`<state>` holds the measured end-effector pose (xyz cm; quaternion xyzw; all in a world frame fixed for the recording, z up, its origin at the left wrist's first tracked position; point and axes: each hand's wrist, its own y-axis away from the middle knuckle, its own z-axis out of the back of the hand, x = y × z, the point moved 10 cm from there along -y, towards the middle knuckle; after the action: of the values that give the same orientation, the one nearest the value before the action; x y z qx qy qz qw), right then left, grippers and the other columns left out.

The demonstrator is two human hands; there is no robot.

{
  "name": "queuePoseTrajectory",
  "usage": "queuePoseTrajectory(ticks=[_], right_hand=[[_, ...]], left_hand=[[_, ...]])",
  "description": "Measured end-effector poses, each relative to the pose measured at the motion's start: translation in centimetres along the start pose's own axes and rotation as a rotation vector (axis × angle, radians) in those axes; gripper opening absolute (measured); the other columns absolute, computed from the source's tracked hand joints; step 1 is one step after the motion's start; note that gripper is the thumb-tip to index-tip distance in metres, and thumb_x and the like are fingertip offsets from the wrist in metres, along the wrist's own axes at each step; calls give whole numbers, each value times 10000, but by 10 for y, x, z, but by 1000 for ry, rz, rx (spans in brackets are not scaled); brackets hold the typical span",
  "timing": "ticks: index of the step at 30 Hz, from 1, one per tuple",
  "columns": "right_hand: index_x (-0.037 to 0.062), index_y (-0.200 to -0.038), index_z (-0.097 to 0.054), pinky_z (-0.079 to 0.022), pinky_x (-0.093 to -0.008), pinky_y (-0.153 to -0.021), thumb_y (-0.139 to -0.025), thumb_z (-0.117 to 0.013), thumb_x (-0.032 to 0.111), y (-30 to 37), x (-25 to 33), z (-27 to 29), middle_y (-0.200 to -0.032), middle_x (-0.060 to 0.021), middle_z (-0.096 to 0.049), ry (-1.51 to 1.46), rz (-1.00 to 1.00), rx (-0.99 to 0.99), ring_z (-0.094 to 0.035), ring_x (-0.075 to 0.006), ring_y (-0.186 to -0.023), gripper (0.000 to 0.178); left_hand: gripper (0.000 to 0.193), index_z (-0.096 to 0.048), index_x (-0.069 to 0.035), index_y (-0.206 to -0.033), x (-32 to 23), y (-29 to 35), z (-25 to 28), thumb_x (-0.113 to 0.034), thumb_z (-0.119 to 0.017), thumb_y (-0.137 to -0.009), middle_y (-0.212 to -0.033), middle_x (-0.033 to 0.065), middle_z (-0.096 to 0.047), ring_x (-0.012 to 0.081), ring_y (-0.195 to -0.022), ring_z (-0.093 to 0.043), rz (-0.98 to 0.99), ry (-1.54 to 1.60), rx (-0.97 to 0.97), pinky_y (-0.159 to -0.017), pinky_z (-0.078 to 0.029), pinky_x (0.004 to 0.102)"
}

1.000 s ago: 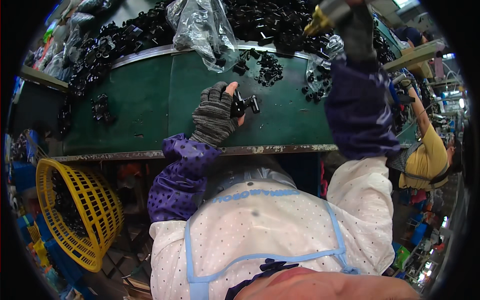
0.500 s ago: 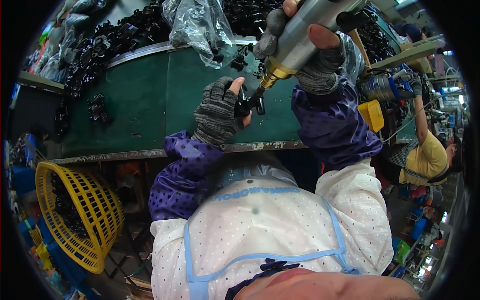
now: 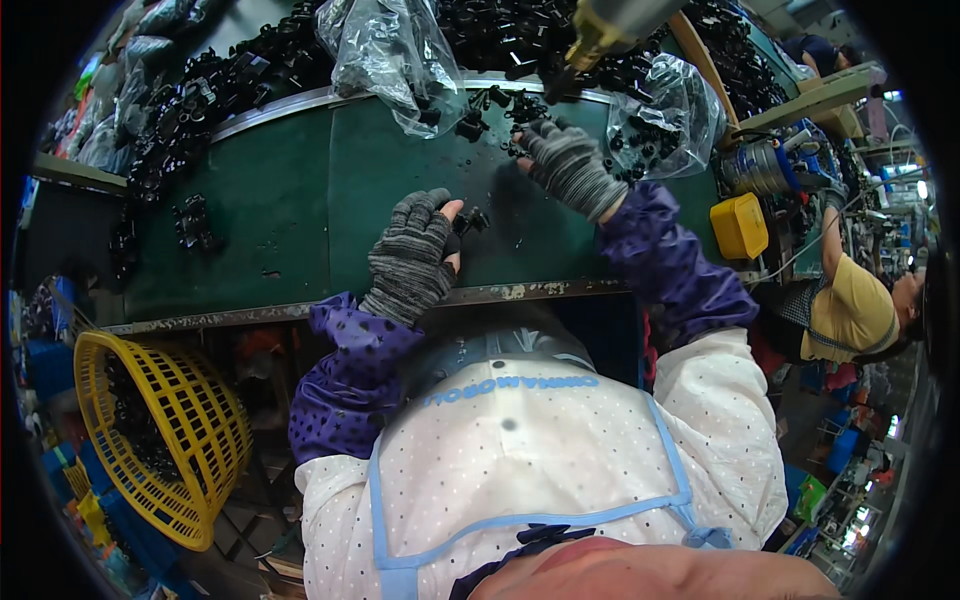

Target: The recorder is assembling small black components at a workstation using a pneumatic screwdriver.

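The gloved left hand pinches a small black plastic part against the green workbench, near its front edge. The gloved right hand lies with fingers spread on loose black parts farther back, under a hanging brass-tipped power screwdriver

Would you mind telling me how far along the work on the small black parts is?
Done: a yellow basket at the left holds black parts. In hand: the left hand pinches one small black part on the green bench; the right hand reaches among loose parts below a hanging driver tool. Left: large heaps of black parts behind.
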<state>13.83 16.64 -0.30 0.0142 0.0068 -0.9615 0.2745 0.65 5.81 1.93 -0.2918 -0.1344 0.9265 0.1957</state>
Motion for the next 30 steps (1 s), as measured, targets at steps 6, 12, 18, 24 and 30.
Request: queuePoseTrajectory(ticks=[6, 12, 18, 24, 30], right_hand=[[75, -936, -591, -461, -332, -638, -788, -566, 263, -4, -14, -9, -816, -71, -589, -296, -32, -133, -567, -216, -731, 241], [29, -926, -591, -420, -184, -505, -810, -581, 230, 27, 38, -16, -733, 20, -541, -1550, -113, 387, -490, -38, -579, 232], [22, -929, -584, -423, -186, -530, -819, -560, 211, 27, 50, -32, -765, 10, -549, -1615, -148, 465, -491, -41, -606, 220], [26, -852, -584, -450, -217, -550, -739, -629, 86, 13, 54, 8, -718, -40, -589, -1208, 140, 105, -542, -84, -622, 136], [16, -869, -584, -459, -228, -568, -762, -601, 73, -5, 61, -34, -715, -38, -591, -1320, 13, 335, -543, -83, -616, 122]], left_hand=[[507, -523, -90, -1067, 3, 4, 5, -37, -659, -582, -1098, 117, -495, 302, -1040, -460, 16, 103, -83, -892, -377, 370], [485, -549, -105, -1039, 2, 8, 8, -19, -657, -574, -1019, 102, -526, 293, -994, -484, 9, 139, -154, -862, -392, 368], [479, -603, -154, -1023, -12, 5, 10, 8, -634, -573, -993, 82, -533, 274, -955, -503, -50, 37, -142, -809, -430, 347], [474, -613, -156, -1018, -14, 7, 11, -2, -644, -571, -976, 72, -538, 264, -945, -505, -53, -13, -156, -810, -429, 340], [444, -612, -178, -1013, -8, 5, 9, -58, -642, -586, -979, 47, -539, 258, -932, -502, -43, 22, -165, -808, -431, 362]])
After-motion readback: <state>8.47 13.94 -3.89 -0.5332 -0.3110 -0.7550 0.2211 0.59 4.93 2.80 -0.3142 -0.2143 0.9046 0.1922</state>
